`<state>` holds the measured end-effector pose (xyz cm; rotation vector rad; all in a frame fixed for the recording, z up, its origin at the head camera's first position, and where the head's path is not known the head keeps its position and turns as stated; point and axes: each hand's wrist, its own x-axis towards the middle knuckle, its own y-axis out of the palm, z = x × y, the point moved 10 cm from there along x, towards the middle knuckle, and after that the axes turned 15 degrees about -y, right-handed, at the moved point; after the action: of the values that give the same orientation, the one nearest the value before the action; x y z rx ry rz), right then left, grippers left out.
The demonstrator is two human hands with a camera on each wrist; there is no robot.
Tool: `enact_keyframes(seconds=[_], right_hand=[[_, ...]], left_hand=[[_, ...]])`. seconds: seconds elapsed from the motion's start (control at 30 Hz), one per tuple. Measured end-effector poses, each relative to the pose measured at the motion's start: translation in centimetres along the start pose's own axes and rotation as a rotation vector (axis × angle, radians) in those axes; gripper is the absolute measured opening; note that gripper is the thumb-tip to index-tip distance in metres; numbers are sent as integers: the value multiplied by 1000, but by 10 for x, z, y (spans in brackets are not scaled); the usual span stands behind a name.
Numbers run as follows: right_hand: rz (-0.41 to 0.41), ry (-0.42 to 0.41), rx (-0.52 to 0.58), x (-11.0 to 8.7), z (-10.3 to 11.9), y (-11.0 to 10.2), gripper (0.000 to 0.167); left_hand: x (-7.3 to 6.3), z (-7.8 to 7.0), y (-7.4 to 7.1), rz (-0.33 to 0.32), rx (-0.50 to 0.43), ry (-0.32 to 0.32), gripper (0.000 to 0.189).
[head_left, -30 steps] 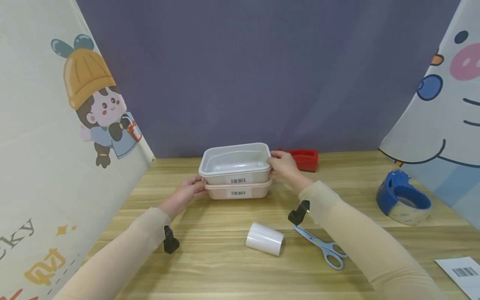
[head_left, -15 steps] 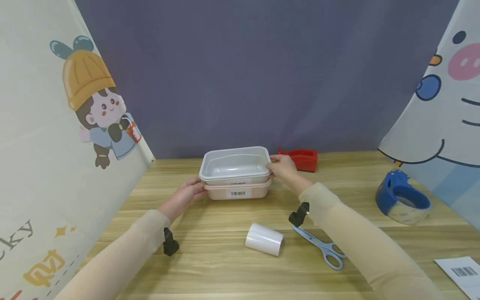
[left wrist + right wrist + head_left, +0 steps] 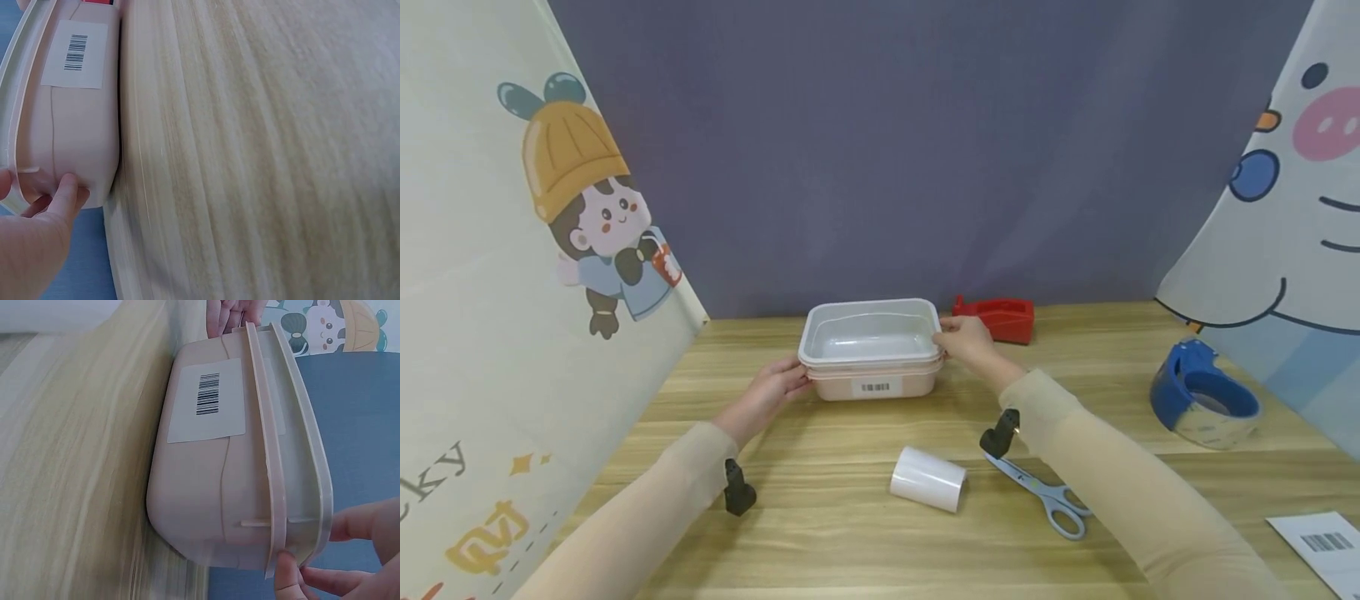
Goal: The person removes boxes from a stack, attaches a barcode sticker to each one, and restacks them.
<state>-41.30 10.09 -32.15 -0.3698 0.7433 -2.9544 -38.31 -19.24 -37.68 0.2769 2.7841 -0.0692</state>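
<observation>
A white plastic box (image 3: 872, 329) sits nested inside a pink plastic box (image 3: 835, 388) at the back of the table, their rims close together. A barcode label shows on the pink box's front. At the left end, my left hand (image 3: 766, 392) holds the pink box, fingertips against its wall below the rim in the left wrist view. My right hand (image 3: 972, 342) pinches the right end of the white box by its rim. From the right wrist view, the thumb is over the white rim (image 3: 310, 437) and the fingers lie at the edge below it.
A red tool (image 3: 1011, 320) stands behind my right hand. Nearer lie a white cylinder (image 3: 928, 479) and grey-blue scissors (image 3: 1045, 493), the latter beside my right forearm. At the right are a blue tape dispenser (image 3: 1202, 396) and a sheet with a barcode (image 3: 1318, 550).
The white box has gone down into the pink box, hiding its own label from the head view. My right hand has lowered with it, while the left has stayed in place.
</observation>
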Motion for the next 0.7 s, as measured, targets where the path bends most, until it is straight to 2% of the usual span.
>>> enact_keyframes(seconds=[0.23, 0.47, 0.7], right_hand=[[-1, -20, -4, -4, -2, -2, 46], [4, -22, 87, -9, -6, 0, 45], [19, -76, 115, -11, -4, -5, 45]], left_hand=[[0, 1, 0, 10, -19, 9, 50], [0, 2, 0, 12, -1, 12, 51], [-3, -1, 1, 22, -20, 33, 51]])
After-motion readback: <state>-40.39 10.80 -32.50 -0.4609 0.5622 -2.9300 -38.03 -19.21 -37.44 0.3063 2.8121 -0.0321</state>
